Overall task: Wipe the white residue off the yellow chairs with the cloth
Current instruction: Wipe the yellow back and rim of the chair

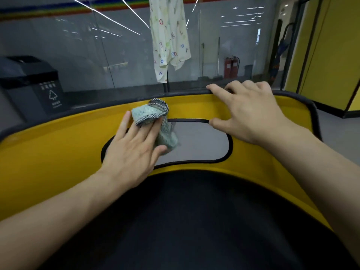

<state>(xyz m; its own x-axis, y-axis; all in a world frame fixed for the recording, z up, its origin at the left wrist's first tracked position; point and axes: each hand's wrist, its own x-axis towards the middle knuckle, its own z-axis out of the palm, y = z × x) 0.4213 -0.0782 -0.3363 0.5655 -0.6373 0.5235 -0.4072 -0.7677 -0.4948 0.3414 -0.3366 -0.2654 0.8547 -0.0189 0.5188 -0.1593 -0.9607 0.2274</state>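
Though part-hidden, cloth (152,114) in L hand (134,151)

On yellow chair back (68,145), cloth (153,121)

Dim; glass glare; warped edges

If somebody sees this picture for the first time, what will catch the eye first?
The curved back of the yellow chair fills the middle, with both hands on it. The left hand holds a pale green cloth against it beside the oval opening, and the right hand grips its dark top rim. Behind the glass, a white shirt printed with coloured letters hangs at top centre.
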